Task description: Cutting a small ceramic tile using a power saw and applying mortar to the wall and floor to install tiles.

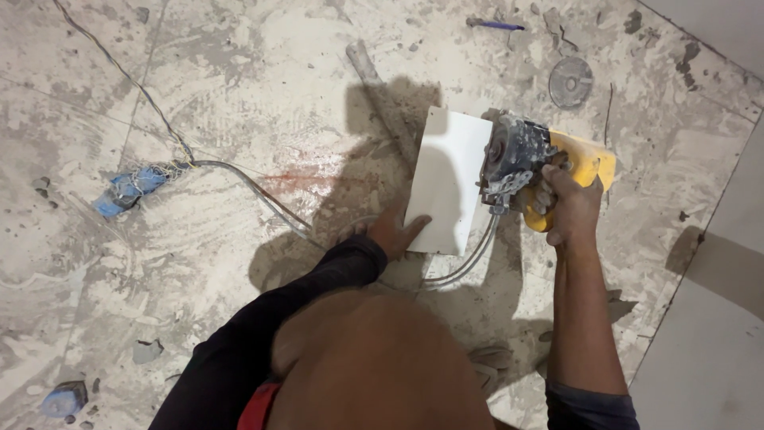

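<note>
Left hand lies flat, fingers spread, pressing the lower left corner of the tile, centre frame. Right hand is closed round the yellow handle of the cutter, whose blade end touches the tile's right edge.

To do it well, I'd say: keep the left palm weighted and well back from the blade, feed straight along the edge, and keep the cable out of the cut path; it loops under the tile's lower edge.

Materials:
- tile: white, smooth, flat rectangle, crisp corners
- cutter: yellow plastic body, metal guard crusted with grey dust
- floor: rough concrete, pale, smeared, faint red streak left of the tile
- disc: round, grey, flat, lying loose at upper right
- blue wrapped cable joint at left, wires twisted
- grit and small chips scattered about
</note>
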